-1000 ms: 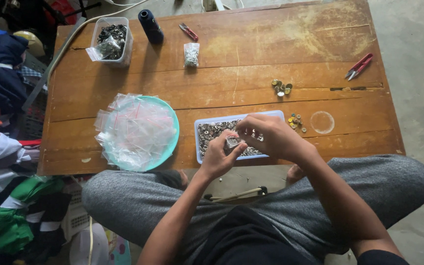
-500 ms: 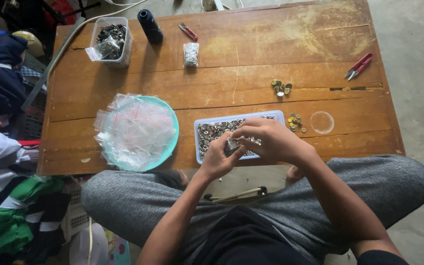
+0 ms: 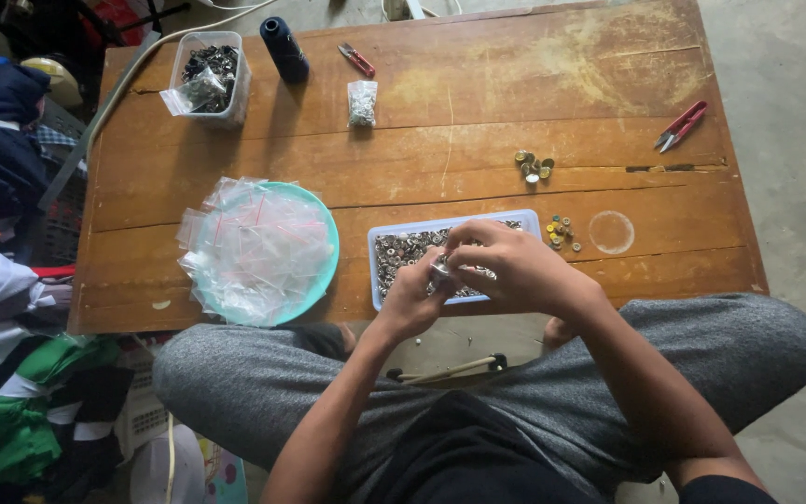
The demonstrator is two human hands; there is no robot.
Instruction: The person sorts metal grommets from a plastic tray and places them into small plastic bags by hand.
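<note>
A shallow rectangular tray (image 3: 380, 245) full of small silver metal pieces sits at the near edge of a low wooden table (image 3: 478, 103). My left hand (image 3: 412, 297) and my right hand (image 3: 513, 269) meet right over the tray. The fingers of both pinch a small silvery piece (image 3: 439, 271) with a bit of clear plastic around it. My right hand covers much of the tray's right half.
A teal plate (image 3: 321, 263) heaped with small clear bags lies left of the tray. Loose metal buttons (image 3: 534, 167), a clear round lid (image 3: 611, 231), red snips (image 3: 680, 125), a filled small bag (image 3: 362, 102), a dark thread spool (image 3: 283, 48) and a clear tub (image 3: 207, 75) stand farther off. Clothes are piled at left.
Both hands stay over the tray; the fingers have shifted slightly around the small piece. Nothing else on the table moved.
</note>
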